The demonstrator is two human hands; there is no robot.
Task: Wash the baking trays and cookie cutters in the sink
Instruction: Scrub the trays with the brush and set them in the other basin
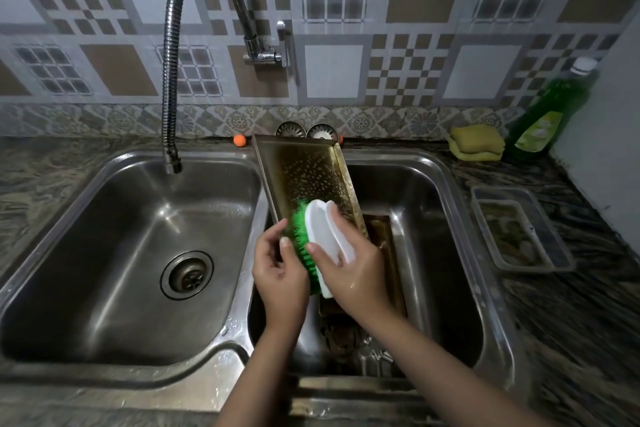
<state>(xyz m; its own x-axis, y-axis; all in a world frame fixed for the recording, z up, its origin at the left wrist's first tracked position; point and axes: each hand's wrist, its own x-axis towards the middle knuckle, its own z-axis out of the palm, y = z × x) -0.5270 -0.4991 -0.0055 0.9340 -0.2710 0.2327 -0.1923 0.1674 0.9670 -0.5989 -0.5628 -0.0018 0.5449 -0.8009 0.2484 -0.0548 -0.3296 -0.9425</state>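
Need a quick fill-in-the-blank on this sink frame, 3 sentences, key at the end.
1. The right hand grips a scrub brush with ____ bristles.
2. The tilted baking tray leans over the ____ basin of the sink.
3. The faucet spout hangs over the ____ basin.
Missing words: green; right; left

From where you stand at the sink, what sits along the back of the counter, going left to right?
Orange ball → two metal sink strainers → yellow sponge → green dish soap bottle.
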